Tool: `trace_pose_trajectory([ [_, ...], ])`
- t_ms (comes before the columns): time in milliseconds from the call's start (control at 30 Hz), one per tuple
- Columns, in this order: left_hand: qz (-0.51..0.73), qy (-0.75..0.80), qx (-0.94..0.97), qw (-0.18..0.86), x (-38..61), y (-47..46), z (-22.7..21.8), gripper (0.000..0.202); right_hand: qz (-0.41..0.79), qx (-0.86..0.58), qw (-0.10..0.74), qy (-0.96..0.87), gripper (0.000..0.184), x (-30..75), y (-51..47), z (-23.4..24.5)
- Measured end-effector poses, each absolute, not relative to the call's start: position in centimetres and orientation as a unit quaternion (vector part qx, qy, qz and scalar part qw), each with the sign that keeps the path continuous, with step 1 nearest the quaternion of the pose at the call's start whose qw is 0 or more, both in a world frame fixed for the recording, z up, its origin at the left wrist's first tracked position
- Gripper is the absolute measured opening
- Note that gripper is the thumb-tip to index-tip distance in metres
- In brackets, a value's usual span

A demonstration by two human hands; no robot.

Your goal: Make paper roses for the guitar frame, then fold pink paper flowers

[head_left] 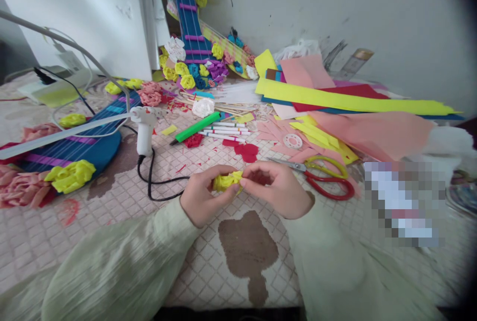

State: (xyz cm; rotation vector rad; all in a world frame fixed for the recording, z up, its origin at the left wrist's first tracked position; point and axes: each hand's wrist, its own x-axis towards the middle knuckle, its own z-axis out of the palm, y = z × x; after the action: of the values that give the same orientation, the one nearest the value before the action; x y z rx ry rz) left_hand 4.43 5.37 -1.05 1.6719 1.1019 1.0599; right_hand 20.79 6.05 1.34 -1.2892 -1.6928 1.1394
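Between my two hands, above the near middle of the table, is a yellow crepe-paper flower [223,181] with folded petals. My left hand [206,194] is wrapped round its left side, thumb in front. The thumb and forefinger of my right hand [279,187] pinch its right edge. My fingers hide part of the flower. Scissors [328,177] with red and yellow handles lie just beyond my right hand, their blades pointing left. Scraps of red paper [246,152] lie on the tablecloth past my fingertips.
A white glue gun [144,129] stands at left, its black cord [151,177] looping toward my left hand. Blue paper guitars with flowers lie at left [108,147] and lean at the back [192,23]. A green marker [197,127] and yellow paper strips [350,97] lie beyond.
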Motion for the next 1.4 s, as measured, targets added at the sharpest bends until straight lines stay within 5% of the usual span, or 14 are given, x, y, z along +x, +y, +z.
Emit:
trace_pose_trajectory([
  [500, 0.416, 0.517, 0.587, 0.464, 4.6, 6.7, -1.1, 0.018, 0.299, -0.466, 0.379, -0.742, 0.006, 20.0, 6.0, 0.8],
  [800, 0.423, 0.525, 0.565, 0.475, 4.3, 7.2, -1.4, 0.025, 0.171, -0.487, 0.468, -0.717, 0.01, 21.8, 5.0, 1.3],
  [1133, 0.403, 0.497, 0.582, 0.502, 3.5, 7.7, -2.8, 0.033, -0.056, -0.746, 0.397, -0.532, 0.026, 40.4, -4.3, -1.3],
  [1400, 0.381, 0.502, 0.588, 0.507, 3.5, 7.8, -2.7, 0.033, 0.014, -0.809, 0.402, -0.428, 0.048, 48.1, -6.2, -4.7],
])
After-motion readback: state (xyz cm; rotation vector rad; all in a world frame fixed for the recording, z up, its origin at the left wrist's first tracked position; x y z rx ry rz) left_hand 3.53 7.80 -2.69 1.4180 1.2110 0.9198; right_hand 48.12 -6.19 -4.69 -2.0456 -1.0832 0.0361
